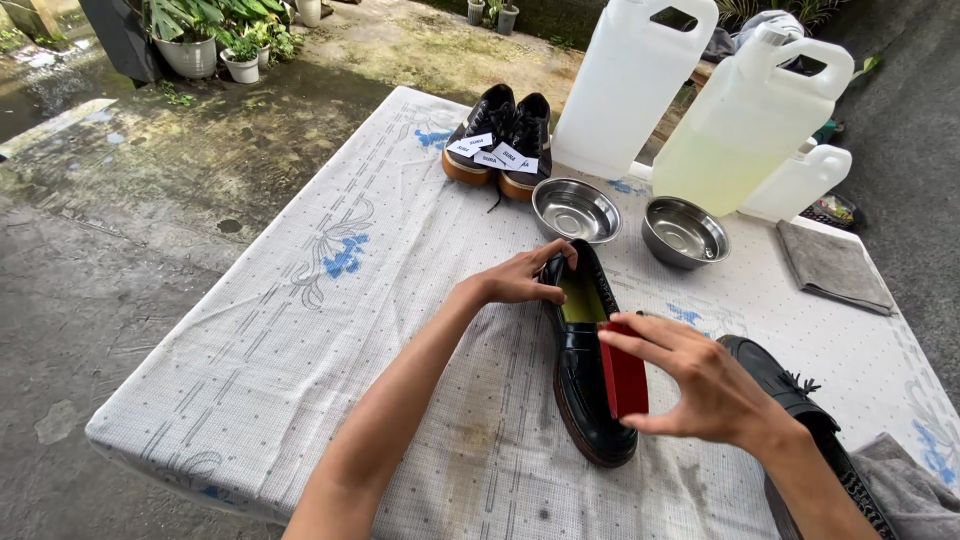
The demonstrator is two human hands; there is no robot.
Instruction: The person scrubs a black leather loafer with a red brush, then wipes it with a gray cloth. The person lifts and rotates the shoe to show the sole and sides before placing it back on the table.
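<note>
I have my left hand (520, 280) gripping the heel collar of a glossy black leather loafer (588, 372), fingers curled over the rim to pin it down. My right hand (700, 385) pinches a dark red rectangular block (625, 378), probably a sponge or brush, though its working face is hidden from me, and presses it to the shoe's outer side near mid-length. I judge this to be the rubbing step on the upper; the next move calls for a steady hold at the heel while the block travels along the side toward the toe.

The loafer lies sole-down near the middle of the bench (300, 330), on its white cloth with blue flower prints. Its long axis runs away from me, leaning slightly left at the far end, toe toward me and heel toward two shiny steel bowls (575, 210). Its black mate (790, 400) lies just right of my wrist.
</note>
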